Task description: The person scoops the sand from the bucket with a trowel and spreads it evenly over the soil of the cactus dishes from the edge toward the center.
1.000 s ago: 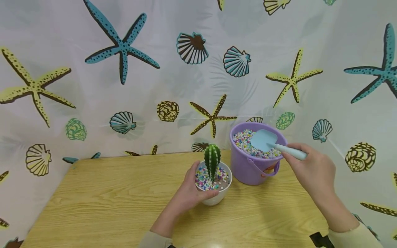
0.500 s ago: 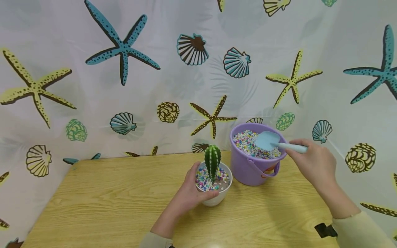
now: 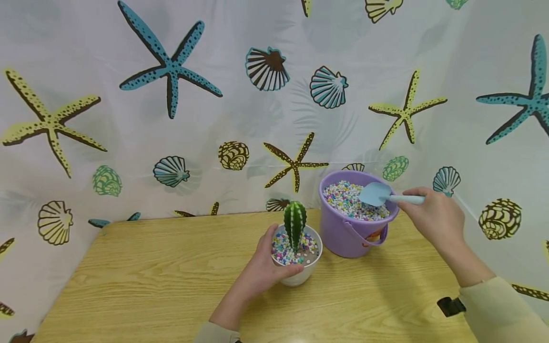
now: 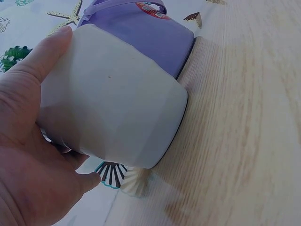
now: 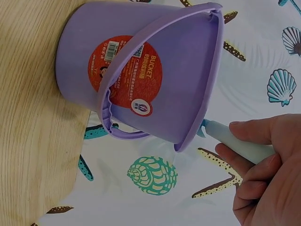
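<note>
Bucket label: red round sticker (image 5: 126, 80) reads "BUCKET"; smaller print too small to read.
Bucket (image 3: 349, 232): purple, full of coloured pebbles (image 3: 345, 197), near the worktop's (image 3: 150, 281) back edge, right of centre.
Pot (image 3: 300, 272): white, holds cactus (image 3: 294, 223) in pebbles, just beside the bucket.
Left hand (image 3: 261, 269): grip wrapped round the pot.
Right hand (image 3: 435, 220): grip clasping the scoop (image 3: 377, 194), blade over the bucket's pebbles; handle partly hidden.

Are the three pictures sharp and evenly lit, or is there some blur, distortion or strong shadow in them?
Head view: sharp, soft even light, with a wide-angle bend at the edges of the curtain. Left wrist view: the white pot is sharp, the table slightly smeared near the bottom. Right wrist view: the purple bucket is sharp, its label readable, no glare.
</note>
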Motion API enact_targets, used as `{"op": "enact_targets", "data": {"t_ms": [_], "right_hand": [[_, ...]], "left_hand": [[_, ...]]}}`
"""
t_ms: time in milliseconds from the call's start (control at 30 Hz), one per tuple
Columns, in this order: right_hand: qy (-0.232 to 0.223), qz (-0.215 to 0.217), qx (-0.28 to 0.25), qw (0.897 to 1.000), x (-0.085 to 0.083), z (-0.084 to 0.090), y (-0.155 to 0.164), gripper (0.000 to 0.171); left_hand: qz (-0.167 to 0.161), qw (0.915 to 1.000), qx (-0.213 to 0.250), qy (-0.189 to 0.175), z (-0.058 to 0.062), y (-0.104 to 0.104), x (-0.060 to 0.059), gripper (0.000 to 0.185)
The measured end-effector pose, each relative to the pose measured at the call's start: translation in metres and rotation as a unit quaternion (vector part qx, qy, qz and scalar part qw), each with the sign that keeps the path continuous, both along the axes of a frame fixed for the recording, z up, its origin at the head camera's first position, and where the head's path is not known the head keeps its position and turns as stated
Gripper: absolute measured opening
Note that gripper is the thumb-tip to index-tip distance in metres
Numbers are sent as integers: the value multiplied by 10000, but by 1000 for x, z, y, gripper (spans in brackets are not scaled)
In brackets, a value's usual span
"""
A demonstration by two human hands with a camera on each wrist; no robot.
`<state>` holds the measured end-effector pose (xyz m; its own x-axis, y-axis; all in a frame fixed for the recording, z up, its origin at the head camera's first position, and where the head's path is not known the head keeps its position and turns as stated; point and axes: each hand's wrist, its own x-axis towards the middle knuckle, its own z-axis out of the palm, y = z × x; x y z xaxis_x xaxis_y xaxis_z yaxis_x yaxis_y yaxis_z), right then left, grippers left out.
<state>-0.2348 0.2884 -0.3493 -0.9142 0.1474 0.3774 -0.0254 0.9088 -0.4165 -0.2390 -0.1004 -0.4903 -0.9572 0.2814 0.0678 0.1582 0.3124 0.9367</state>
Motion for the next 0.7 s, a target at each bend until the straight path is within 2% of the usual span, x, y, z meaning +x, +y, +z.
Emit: {"op": "enact_targets", "data": {"t_ms": [300,700], "right_hand": [[-104,-85,51,9999,-9,-1,1,39],[-124,-100,191,9997,-22,-5,-4,38]], "left_hand": [[-13,10000,5,44,1,-1,1,127],[2,10000,51,-15,1,-1,2,126]]}}
